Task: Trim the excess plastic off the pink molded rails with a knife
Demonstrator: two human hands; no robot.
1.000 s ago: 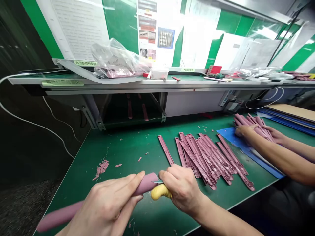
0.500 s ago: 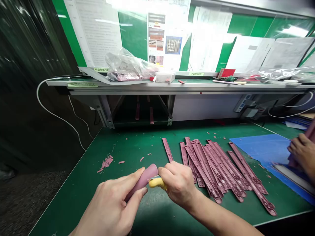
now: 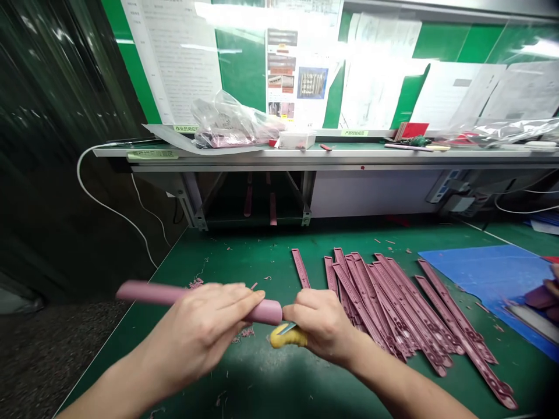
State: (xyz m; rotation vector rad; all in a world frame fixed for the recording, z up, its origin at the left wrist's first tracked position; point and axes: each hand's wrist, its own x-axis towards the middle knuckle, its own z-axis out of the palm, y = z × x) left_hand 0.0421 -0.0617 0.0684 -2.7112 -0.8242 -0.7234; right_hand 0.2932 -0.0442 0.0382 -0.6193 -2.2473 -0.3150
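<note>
My left hand (image 3: pixel 205 320) is closed around a long, smooth pink plastic strip (image 3: pixel 151 292), which lies almost level, its rounded end (image 3: pixel 269 312) pointing right. Close to that end, my right hand (image 3: pixel 321 326) grips a small knife, of which a short blade (image 3: pixel 287 328) shows. A yellow, finger-shaped cover (image 3: pixel 288 336) sits under the blade, apparently on a finger; the knife's handle is hidden in the hand. Just beyond my right hand, several similar pink strips (image 3: pixel 393 302) lie in an overlapping row, their ribbed sides up.
Pink scraps (image 3: pixel 196 283) and shavings are scattered over the green table (image 3: pixel 244 262). To the right is a blue sheet (image 3: pixel 476 267), with a co-worker's hand (image 3: pixel 554 285) at the frame edge. A shelf (image 3: pixel 332 160) spans the back, holding a plastic bag (image 3: pixel 236 122) and a small clear box (image 3: pixel 297 139).
The held strip has swung from pointing away to lying nearly crosswise, and my left hand has turned over it. The blade is now lower, beside the strip's end. The co-worker's hand has shifted rightward.
</note>
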